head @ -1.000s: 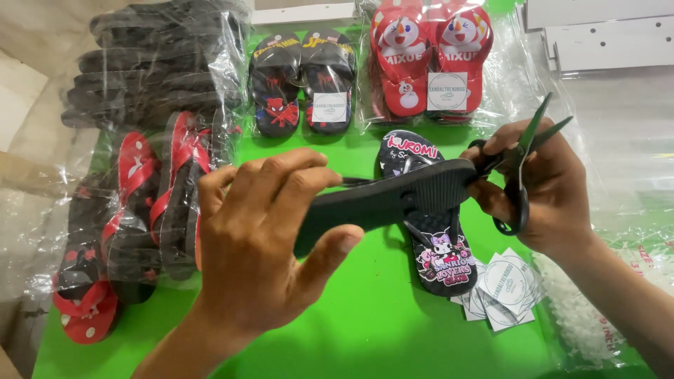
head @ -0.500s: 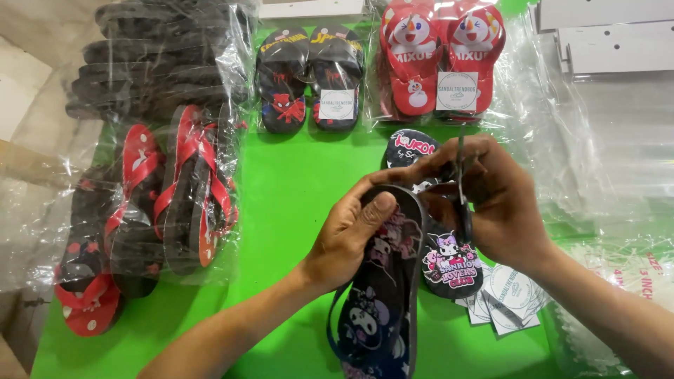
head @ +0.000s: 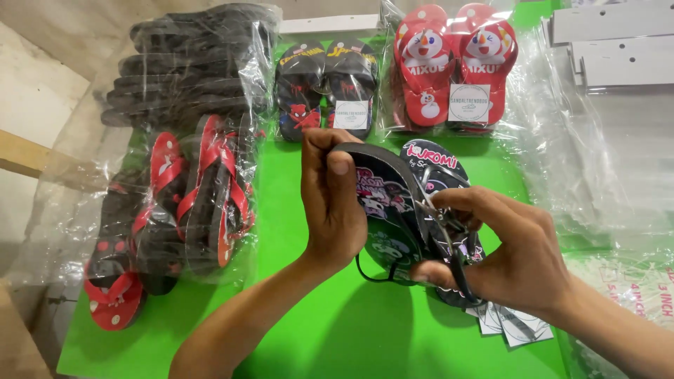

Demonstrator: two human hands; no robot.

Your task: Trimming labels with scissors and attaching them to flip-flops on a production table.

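Observation:
My left hand [head: 335, 203] grips the toe end of a black flip-flop [head: 385, 210] with a cartoon print, holding it tilted above the green table [head: 309, 330]. My right hand [head: 505, 245] is closed on a pair of scissors [head: 449, 242] and also touches the flip-flop's lower edge near its strap. A second black printed flip-flop [head: 435, 165] lies on the table just behind, partly hidden by the held one and my right hand.
Bagged black sandals [head: 193, 63] and red-strapped sandals [head: 203, 196] lie at the left. Packed black cartoon sandals [head: 326, 84] and red cartoon sandals [head: 453, 63] sit at the back. Small paper tags [head: 512, 326] lie under my right wrist; clear plastic bags [head: 604, 175] at right.
The flip-flop was turned from sole-up to print-up and brought upright. My right hand swung the scissors from raised at the right down onto the flip-flop's strap area.

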